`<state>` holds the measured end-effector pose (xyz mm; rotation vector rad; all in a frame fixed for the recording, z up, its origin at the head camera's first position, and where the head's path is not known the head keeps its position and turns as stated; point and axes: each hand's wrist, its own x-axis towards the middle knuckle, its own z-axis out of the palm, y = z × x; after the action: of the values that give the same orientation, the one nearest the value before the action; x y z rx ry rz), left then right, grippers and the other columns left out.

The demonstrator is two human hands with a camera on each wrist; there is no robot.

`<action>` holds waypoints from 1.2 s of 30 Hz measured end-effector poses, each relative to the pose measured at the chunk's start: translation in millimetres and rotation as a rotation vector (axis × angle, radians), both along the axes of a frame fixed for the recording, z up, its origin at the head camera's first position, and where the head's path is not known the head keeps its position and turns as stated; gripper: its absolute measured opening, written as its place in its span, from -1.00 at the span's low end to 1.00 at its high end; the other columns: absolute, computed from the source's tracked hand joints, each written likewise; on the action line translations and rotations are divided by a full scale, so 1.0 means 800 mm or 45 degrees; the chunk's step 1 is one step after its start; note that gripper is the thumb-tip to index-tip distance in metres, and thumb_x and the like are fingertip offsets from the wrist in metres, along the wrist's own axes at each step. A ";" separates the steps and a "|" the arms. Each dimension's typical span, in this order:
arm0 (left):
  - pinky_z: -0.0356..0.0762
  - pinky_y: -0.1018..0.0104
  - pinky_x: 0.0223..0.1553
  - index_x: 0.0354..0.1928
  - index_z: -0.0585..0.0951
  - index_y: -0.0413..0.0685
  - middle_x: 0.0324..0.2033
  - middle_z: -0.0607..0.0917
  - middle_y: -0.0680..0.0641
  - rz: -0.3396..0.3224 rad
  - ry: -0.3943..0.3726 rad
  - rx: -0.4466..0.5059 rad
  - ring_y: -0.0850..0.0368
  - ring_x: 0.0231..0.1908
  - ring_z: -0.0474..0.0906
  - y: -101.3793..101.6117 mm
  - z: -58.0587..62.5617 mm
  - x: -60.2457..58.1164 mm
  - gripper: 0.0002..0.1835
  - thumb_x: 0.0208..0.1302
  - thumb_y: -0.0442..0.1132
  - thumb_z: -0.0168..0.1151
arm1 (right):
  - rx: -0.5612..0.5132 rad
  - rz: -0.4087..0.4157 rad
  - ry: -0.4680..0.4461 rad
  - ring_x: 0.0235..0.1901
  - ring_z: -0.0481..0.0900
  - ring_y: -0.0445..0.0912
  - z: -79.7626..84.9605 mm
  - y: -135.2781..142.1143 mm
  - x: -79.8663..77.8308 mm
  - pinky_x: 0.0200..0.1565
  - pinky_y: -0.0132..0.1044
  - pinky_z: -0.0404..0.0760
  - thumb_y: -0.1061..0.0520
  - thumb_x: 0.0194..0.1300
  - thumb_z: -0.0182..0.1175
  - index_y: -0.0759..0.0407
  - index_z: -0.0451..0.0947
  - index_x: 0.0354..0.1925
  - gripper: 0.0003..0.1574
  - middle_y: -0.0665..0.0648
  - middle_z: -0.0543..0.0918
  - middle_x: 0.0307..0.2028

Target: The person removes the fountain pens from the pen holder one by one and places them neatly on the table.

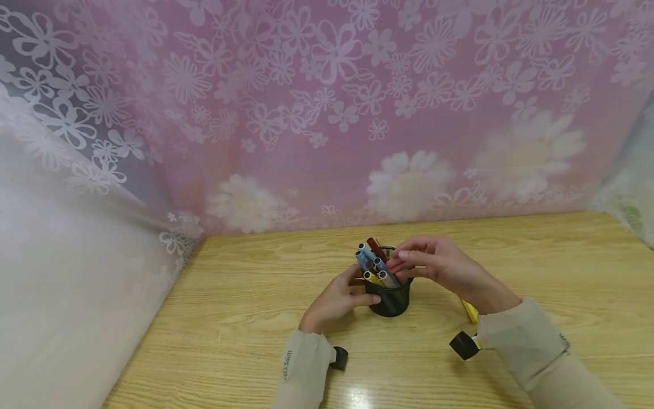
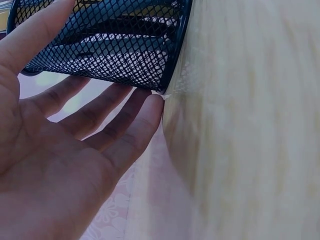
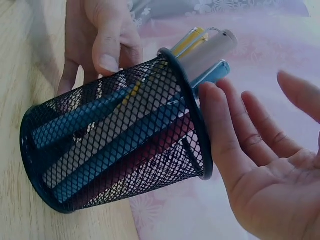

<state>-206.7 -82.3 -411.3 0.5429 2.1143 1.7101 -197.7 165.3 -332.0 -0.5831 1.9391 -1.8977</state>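
Observation:
A black mesh pen cup [image 1: 390, 304] stands upright on the wooden table, holding several pens: blue pens [image 1: 361, 260], a yellow pen [image 1: 372, 278], a grey pen [image 2: 145, 42] and a dark red pen [image 1: 376, 249]. From the left side, my left hand [image 1: 334, 298] steadies the cup, its thumb along the near wall and its other fingers round the far side. My right hand [image 1: 449, 270] is at the cup's right rim, fingers fairly straight beside the pen tops. In the right wrist view its thumb stands apart, with nothing held between thumb and fingers.
A yellow object [image 1: 470, 311] lies on the table [image 1: 230, 318], partly hidden under my right wrist. A pink flowered curtain [image 1: 317, 159] hangs behind the table's back edge, and a pale sheet [image 1: 76, 272] drapes at the left.

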 end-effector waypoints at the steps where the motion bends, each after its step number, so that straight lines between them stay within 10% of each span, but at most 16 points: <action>1: 0.49 0.06 0.19 0.52 0.27 -0.02 0.31 0.49 -0.08 0.002 0.001 -0.003 -0.07 0.24 0.50 0.000 0.000 0.000 -0.23 0.34 -0.30 0.39 | 0.018 -0.001 0.006 -0.01 0.69 0.01 0.000 -0.001 0.001 0.08 -0.11 0.62 0.17 0.54 0.14 0.57 0.47 0.12 -0.56 0.26 0.69 -0.05; 23: 0.50 0.07 0.19 0.42 0.39 -0.04 0.27 0.51 -0.08 0.002 -0.005 -0.042 -0.07 0.29 0.45 -0.003 0.000 0.001 -0.36 0.35 -0.27 0.38 | 0.463 -0.181 0.634 -0.27 0.65 -0.07 -0.010 -0.050 0.024 -0.22 -0.22 0.67 0.32 0.21 0.45 0.33 0.70 -0.14 -0.77 0.06 0.69 -0.27; 36: 0.51 0.05 0.18 0.41 0.41 -0.02 0.25 0.54 -0.10 0.019 -0.005 -0.040 -0.08 0.25 0.50 0.000 0.004 0.001 -0.38 0.34 -0.31 0.38 | 0.460 -0.351 0.700 -0.23 0.67 0.02 -0.007 -0.051 0.030 -0.21 -0.17 0.68 0.37 0.28 0.36 0.31 0.65 -0.16 -0.85 0.09 0.68 -0.25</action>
<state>-205.8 -82.3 -408.1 0.5159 2.1439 1.6818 -173.5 124.2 -337.9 -0.8200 2.7592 -1.5696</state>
